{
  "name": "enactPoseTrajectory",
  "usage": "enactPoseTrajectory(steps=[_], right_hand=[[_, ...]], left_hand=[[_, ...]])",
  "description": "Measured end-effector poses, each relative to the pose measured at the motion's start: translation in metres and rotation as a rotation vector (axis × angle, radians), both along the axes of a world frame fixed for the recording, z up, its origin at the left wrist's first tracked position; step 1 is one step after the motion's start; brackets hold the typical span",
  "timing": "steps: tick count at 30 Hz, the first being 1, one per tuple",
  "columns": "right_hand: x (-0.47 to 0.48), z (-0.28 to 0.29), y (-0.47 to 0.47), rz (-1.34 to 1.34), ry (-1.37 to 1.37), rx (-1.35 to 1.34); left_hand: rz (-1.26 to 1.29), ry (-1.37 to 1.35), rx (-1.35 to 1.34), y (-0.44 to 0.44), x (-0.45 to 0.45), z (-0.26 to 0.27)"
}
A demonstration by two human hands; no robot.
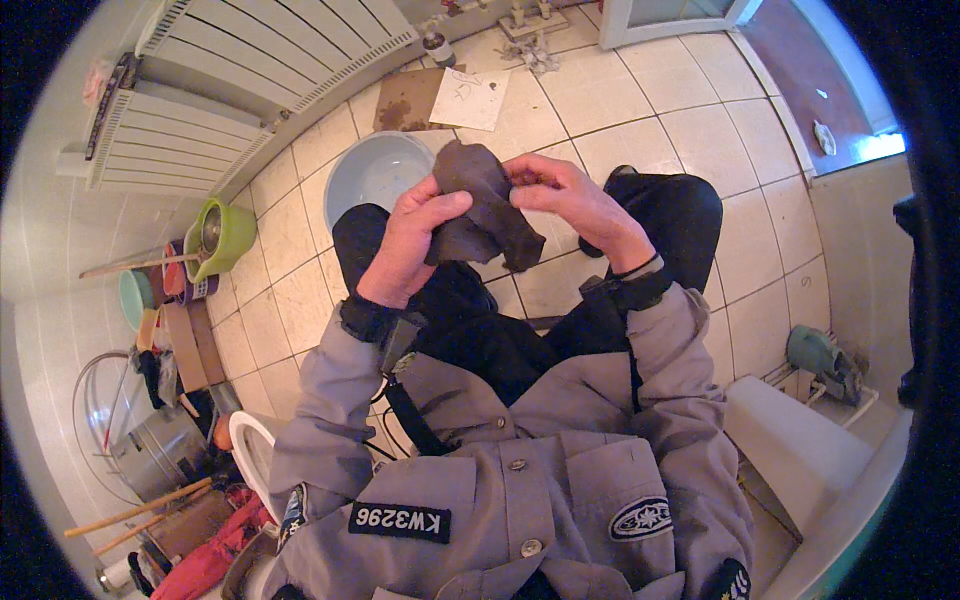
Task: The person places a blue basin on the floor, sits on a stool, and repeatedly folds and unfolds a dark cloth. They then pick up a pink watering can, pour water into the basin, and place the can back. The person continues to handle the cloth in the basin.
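A dark brown piece of cloth (487,217), possibly a sock, hangs in folds between my hands above my knees. My left hand (409,236) grips its left side, thumb lying on top of the fabric. At the cloth's right edge, the bent fingers of my right hand (574,196) pinch the fabric; their tips are partly hidden. Beyond my left knee a light grey-blue plastic basin (346,180) rests on the tiled floor, partly covered from view by the cloth and my left hand.
Radiators (187,142) line the wall at left. A stained cardboard sheet (397,97), white paper (472,99) and a dark bottle (439,49) are ahead. Left lie a green bucket (238,231) and long wooden handles (142,506). A doorway (814,82) opens at far right, near a teal pump-like device (814,349).
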State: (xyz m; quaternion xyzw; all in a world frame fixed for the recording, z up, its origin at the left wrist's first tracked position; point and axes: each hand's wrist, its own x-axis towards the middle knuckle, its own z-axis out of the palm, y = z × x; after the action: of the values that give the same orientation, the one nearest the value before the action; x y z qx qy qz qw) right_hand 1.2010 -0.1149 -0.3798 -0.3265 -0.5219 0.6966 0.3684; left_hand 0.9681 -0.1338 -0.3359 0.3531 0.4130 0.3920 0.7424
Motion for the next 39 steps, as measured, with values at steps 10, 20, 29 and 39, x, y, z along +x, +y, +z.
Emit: enactPoseTrajectory(steps=[10,20,29,39], right_hand=[[0.011,0.002,0.001,0.052,-0.070,-0.037],[0.007,-0.010,0.003,-0.072,0.203,-0.139],[-0.005,-0.006,0.009,-0.305,0.586,-0.233],[-0.017,-0.019,0.026,-0.579,0.643,-0.225]], left_hand=[[0.119,-0.120,0.072,0.005,-0.013,0.015],[0.157,-0.106,0.041,0.011,-0.017,0.000],[0.010,-0.081,-0.012,-0.006,-0.003,-0.046],[-0.120,0.030,-0.056,-0.008,0.015,-0.054]])
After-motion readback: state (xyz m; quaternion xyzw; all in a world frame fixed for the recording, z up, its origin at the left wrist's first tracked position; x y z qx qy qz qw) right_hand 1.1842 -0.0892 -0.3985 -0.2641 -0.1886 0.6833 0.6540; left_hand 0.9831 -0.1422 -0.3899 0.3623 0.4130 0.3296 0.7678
